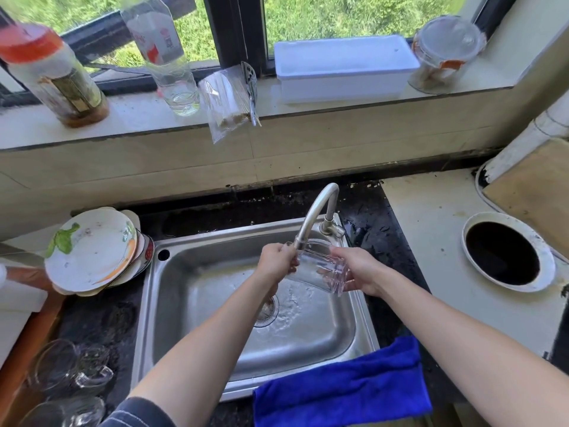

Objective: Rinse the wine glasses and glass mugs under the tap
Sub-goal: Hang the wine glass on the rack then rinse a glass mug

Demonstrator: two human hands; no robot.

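Water [295, 306] is splashing round the drain in the sink [184, 288]. The glass mug [317, 266] is held tilted above the basin, with its mouth right up at the end of the tap [311, 214] spout. Left hand [277, 260] has its fingers curled round the mouth end of the mug. Right hand [361, 271] cups the base end with fingers wrapped under it, so both have a proper hold on it. Can't really make out a handle on it tbh. More glassware [70, 371] sits on the dark counter left of the sink, near its front corner. A stack of plates [92, 251] is off its back left corner, and a blue cloth [338, 386] hangs over the sink's front rim on the right.
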